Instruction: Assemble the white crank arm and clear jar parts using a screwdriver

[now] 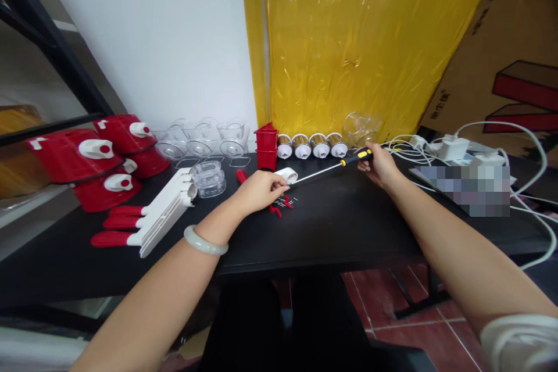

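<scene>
My right hand (380, 164) grips the black and yellow handle of a long screwdriver (331, 167) whose shaft points left. Its tip meets my left hand (260, 189), which is closed in a pinch at the tip, beside a small white plastic part (288, 174). What the fingers pinch is too small to name. Just under that hand lie small red plastic pieces (276, 209) and several tiny screws (290, 203) on the black table (340, 226).
Red housings with white knobs (93, 151) and white-and-red handles (152, 215) lie at the left. Clear plastic cups (209, 142), a red box (266, 145) and metal drums (311, 145) line the back. Cables and chargers (453, 148) sit at the right.
</scene>
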The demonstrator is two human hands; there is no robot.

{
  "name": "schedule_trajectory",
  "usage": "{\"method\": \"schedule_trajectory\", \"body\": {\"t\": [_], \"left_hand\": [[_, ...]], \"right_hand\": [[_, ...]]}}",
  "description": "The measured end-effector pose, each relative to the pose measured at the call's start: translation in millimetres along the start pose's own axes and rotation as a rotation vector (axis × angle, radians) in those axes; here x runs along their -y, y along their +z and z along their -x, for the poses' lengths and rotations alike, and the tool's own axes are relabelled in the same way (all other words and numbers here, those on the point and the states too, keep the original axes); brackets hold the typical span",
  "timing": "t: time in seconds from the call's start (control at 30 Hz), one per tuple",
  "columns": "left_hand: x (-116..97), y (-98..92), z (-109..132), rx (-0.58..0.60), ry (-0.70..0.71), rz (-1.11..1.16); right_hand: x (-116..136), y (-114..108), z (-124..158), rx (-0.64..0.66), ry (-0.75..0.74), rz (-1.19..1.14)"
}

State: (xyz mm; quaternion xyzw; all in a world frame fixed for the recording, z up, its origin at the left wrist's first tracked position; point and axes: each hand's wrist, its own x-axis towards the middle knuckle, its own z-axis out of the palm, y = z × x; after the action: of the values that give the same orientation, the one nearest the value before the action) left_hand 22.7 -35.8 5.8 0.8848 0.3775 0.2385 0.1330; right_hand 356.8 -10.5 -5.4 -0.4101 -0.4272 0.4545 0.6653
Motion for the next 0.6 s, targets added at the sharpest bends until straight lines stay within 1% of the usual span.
{"method": "schedule_trajectory", "body": {"t": [0.3,0.6], "left_hand": [[-0.9,-0.2,-0.1,0.005,0.003,-0.004],[-0.4,0.0,0.0,0.007,0.003,-0.002]], "right_hand": [[1.0,1.4,0.3,-0.027,0.006,0.014],[-0.2,1.4,1.1,-0.017,-0.018,0.028]]}}
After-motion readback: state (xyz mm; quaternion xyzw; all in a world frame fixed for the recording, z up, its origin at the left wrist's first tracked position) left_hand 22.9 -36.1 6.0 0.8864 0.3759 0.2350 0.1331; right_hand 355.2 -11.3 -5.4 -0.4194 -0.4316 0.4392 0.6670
